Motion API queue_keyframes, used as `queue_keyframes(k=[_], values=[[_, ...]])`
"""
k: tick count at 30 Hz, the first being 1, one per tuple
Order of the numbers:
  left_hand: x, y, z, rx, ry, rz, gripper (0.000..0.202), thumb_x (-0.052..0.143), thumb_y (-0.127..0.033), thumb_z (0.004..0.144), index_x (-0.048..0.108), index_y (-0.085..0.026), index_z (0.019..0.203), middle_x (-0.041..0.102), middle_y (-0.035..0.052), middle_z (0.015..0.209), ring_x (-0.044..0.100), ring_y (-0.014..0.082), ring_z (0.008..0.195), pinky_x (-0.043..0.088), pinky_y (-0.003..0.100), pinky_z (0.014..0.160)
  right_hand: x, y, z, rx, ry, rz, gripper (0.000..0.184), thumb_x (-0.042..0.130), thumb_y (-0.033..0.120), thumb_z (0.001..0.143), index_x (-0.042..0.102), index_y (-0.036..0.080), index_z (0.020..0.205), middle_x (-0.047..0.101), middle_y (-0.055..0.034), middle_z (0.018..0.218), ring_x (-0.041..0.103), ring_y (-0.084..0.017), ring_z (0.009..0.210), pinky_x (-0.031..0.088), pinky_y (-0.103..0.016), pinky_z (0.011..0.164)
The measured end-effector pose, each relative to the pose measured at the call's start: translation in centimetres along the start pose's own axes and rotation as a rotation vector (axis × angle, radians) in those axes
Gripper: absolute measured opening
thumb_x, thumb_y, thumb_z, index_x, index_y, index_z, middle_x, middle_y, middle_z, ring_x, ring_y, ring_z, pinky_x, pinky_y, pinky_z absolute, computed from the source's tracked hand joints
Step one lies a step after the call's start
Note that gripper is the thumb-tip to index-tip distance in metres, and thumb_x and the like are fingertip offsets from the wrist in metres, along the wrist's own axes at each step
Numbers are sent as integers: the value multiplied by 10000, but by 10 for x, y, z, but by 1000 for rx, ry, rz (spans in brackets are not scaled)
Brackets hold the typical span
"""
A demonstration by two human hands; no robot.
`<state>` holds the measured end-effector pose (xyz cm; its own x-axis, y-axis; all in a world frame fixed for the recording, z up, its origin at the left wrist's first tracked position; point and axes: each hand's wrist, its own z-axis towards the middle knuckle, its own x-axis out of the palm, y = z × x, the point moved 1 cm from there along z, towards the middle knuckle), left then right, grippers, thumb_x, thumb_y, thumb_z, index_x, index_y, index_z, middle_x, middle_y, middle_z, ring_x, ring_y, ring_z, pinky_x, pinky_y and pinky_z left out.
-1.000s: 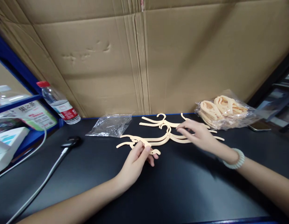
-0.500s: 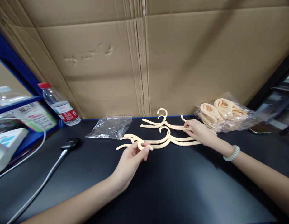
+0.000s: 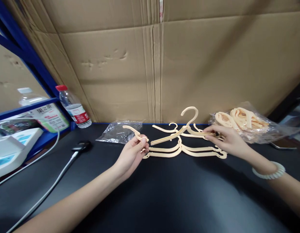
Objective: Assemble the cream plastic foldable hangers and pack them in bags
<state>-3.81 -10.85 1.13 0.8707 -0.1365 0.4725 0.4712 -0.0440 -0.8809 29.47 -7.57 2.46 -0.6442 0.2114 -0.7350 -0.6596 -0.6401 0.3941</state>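
The black table [image 3: 164, 194] bears cream hangers [image 3: 167, 155] at twelve o'clock, a flat bag [image 3: 119, 132] at eleven. A bulging bag [image 3: 249, 126] lies at two.

"Do the hangers [image 3: 169, 136] look like plastic?"

"Yes, smooth, with a low satin sheen."

"And the flat bag [image 3: 119, 132]?"

"Clear, crinkled plastic film, glossy along its folds; the full bag [image 3: 273, 129] matches it."

"How does the table [image 3: 164, 194] look?"

"Smooth, mostly matt, softly shiny where light falls; its material is hard to tell."

"The cardboard [image 3: 111, 71]?"

"Matt paper board, creased and dented."

"The bottle [image 3: 67, 97]?"

"Clear, glossy plastic with a printed label [image 3: 79, 114]. The power strip [image 3: 16, 152] is smooth plastic too, and the cable [image 3: 52, 183] looks plastic-coated."

"And the bracelet [image 3: 268, 176]?"

"Ribbed, faintly glossy."
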Motion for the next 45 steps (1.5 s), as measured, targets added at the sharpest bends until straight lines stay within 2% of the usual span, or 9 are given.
queue_keyframes(k=[5,9,14,23,29,35,39,45], values=[[4,0,-4,-101,61,-69,130,711,-192,804,586,-158,803,521,14,827,528,124,770,478,236,707,-1,4,0,-21,-37,33,122,562,299,871,627,205,912,680,-45,816,632,-195,743,494,-303,660],[5,-1,-6,-127,72,-110,99,686,-148,811,589,-158,823,525,16,805,572,155,817,506,274,765,0,5,0,-36,-40,40,106,565,285,870,623,207,914,673,-40,813,627,-190,738,494,-300,664],[6,-2,-5,-156,86,-142,69,640,-136,832,582,-144,795,574,52,971,583,146,790,522,289,766,0,5,-1,-65,-10,34,92,563,266,877,618,202,912,672,-45,825,627,-191,764,486,-306,684],[8,-1,-8,-156,98,-123,96,674,-128,795,587,-134,753,596,49,878,584,136,751,524,259,754,0,6,-1,-54,-19,9,103,557,268,874,622,200,914,679,-44,811,624,-186,725,482,-297,642],[5,1,-7,-157,62,-117,106,682,-106,765,589,-130,719,588,28,744,580,124,684,519,228,700,1,11,-2,-53,-47,-10,99,563,270,867,624,201,901,680,-38,788,622,-178,682,479,-285,606],[3,2,-8,-190,-18,-105,154,609,-4,718,554,-133,654,550,13,663,535,102,591,480,196,603,5,17,-4,-106,-75,-28,105,545,254,882,626,199,920,673,-47,794,613,-174,679,478,-285,607],[5,3,-8,-210,-75,-81,180,567,18,700,517,-135,620,522,8,641,501,94,559,446,186,564,5,22,-4,-126,-101,-47,108,530,245,889,628,207,914,671,-45,776,613,-177,671,478,-292,602],[3,4,-6,-152,-122,-52,203,560,50,679,499,-141,647,505,-12,652,466,78,542,408,178,536,8,34,-4,-129,-96,-61,119,507,245,890,623,226,909,694,-57,804,641,-196,696,504,-320,631]])
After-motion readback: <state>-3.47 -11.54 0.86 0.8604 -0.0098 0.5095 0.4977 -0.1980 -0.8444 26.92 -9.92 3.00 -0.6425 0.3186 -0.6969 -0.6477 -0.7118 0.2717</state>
